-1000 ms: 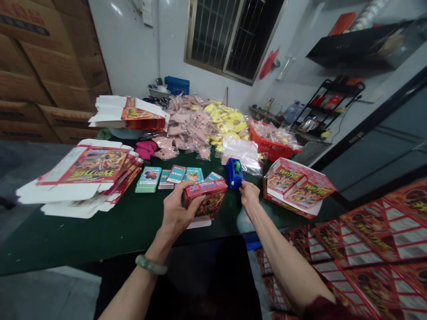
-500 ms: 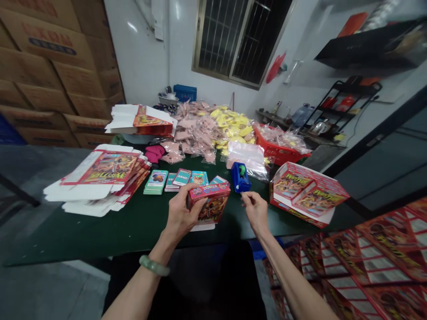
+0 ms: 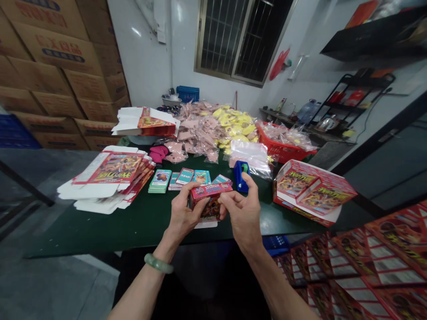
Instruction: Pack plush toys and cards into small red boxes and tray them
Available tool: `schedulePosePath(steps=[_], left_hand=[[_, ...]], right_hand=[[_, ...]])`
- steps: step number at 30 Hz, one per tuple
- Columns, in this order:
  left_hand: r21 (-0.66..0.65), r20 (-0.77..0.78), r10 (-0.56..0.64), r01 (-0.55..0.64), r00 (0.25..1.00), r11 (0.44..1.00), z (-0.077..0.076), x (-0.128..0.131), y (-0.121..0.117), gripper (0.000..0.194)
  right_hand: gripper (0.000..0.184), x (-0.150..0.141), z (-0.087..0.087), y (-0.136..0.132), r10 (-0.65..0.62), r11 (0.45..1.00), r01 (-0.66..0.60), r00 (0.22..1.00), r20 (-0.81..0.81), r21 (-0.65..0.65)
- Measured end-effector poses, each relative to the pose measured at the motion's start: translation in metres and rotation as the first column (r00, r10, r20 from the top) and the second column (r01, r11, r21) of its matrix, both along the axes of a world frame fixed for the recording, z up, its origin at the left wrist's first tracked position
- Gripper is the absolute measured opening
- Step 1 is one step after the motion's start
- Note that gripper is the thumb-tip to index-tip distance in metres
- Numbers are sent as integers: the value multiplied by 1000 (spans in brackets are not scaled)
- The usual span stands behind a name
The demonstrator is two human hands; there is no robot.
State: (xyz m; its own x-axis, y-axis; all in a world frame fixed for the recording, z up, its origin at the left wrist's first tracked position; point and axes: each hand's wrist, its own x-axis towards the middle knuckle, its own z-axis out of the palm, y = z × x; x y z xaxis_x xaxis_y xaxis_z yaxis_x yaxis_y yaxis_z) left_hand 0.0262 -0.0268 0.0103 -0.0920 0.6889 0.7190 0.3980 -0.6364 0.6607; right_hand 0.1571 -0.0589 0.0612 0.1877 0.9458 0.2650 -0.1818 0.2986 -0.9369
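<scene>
My left hand (image 3: 183, 211) grips a small red printed box (image 3: 212, 191) by its left side, thumb on the front and fingers toward the back. The box is held upright just above the table's near edge, with a white flap at its bottom. My right hand (image 3: 242, 206) pinches at the box's upper right edge, its index finger raised; a piece of tape at the fingertips is barely visible. Behind that hand stands a blue tape dispenser (image 3: 240, 177) with a green roll. Stacks of cards (image 3: 160, 181) lie behind and left of the box.
Flattened red-and-white cartons (image 3: 110, 173) are piled on the left. On the right stands an open display box (image 3: 313, 191) with small boxes inside. Bagged pink and yellow pieces (image 3: 233, 123) heap at the back beside a red basket (image 3: 283, 151). More printed boxes (image 3: 367, 249) fill the lower right.
My right hand has moved left from the tape dispenser to the box's right edge. My left hand still holds the box. The view has shifted slightly.
</scene>
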Motion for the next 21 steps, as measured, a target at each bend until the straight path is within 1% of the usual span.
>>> schedulePosePath(steps=[4,10,12,14,16,19,21], left_hand=[[36,-35,15,-14,999,999,4,0,-2,33],[124,-128,32,-16,991,992,8,-4,-2,35],[160,-163,26,1,986,987,8,-7,0,36],[195,-200,-10,50,980,980,8,-9,2,36],[202,-247,-76,128,966,971,10,-13,5,37],[167,-348,-165,234,923,958,17,-18,7,38],[120,-453,-190,271,871,955,25,-22,7,40]], right_hand=[[64,-5,-4,3,16,997,-18,1000,-25,-70],[61,-5,-2,7,12,993,-13,1000,-7,-120],[62,-4,-1,8,8,990,-8,1000,1,-137],[64,-5,-1,10,1,987,0,1000,8,-158],[65,-4,-1,10,-1,985,5,1000,18,-172],[65,-2,-1,11,6,984,1,999,42,-180],[64,0,1,11,20,983,-9,998,55,-182]])
